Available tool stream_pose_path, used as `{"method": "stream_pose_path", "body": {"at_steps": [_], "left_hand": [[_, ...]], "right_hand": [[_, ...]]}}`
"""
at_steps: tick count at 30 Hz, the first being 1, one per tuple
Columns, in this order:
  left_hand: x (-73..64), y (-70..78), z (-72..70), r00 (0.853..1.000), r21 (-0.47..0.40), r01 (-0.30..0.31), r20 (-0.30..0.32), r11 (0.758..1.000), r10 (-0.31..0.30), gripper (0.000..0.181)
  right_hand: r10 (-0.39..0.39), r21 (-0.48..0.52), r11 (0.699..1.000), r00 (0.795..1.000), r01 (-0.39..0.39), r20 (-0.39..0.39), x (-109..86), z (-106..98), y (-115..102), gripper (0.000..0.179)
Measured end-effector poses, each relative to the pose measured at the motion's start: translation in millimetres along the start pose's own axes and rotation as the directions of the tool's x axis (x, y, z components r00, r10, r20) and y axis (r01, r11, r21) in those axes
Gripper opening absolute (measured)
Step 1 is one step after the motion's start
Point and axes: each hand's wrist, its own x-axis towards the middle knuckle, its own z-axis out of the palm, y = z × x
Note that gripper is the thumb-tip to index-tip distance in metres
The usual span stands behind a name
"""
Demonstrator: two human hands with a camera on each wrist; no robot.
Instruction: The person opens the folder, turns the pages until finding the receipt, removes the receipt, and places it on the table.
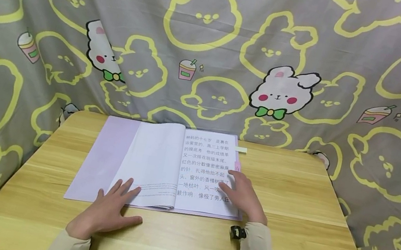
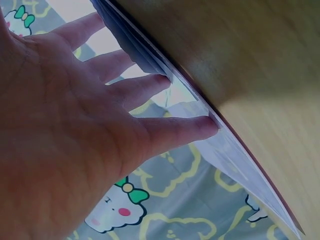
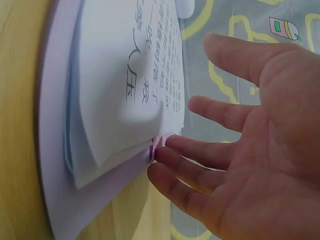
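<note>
An open booklet [image 1: 155, 153] with a lilac cover [image 1: 105, 148] lies on the wooden table. Its right page [image 1: 199, 203] carries large printed Chinese characters, while the left page shows only faint small lines near the bottom. With fingers spread, my left hand [image 1: 108, 211] lies at the lower left page, fingertips on the paper. My right hand [image 1: 245, 198] is over the right page's outer edge, its fingers loosely extended and holding nothing. In the right wrist view, those fingertips are close to a pink tab [image 3: 159, 145] at the page edge.
A pale tab [image 1: 241, 149] sticks out at the booklet's upper right. The wooden table [image 1: 318, 235] extends on both sides. Behind it and around hangs a grey curtain [image 1: 224, 35] with cartoon animals. A small black object [image 1: 237, 233] sits at the right wrist.
</note>
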Motion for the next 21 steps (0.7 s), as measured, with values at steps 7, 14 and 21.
{"method": "stream_pose_path", "body": {"at_steps": [7,14,21], "left_hand": [[-0.4,-0.1,-0.3,1.000,-0.002,-0.001,-0.004,1.000,0.001,0.090],[-1.0,-0.3,-0.1,1.000,-0.009,-0.001,-0.003,1.000,0.001,0.090],[-0.8,-1.3,1.0,1.000,-0.006,0.005,0.009,1.000,-0.005,0.091]], "right_hand": [[0.026,0.001,1.000,1.000,-0.026,0.017,0.2,0.1,2.4,0.064],[0.014,-0.023,1.000,1.000,-0.013,0.015,0.2,-0.1,2.3,0.063],[0.009,-0.026,1.000,1.000,-0.009,0.010,-0.2,-1.8,-0.1,0.063]]}}
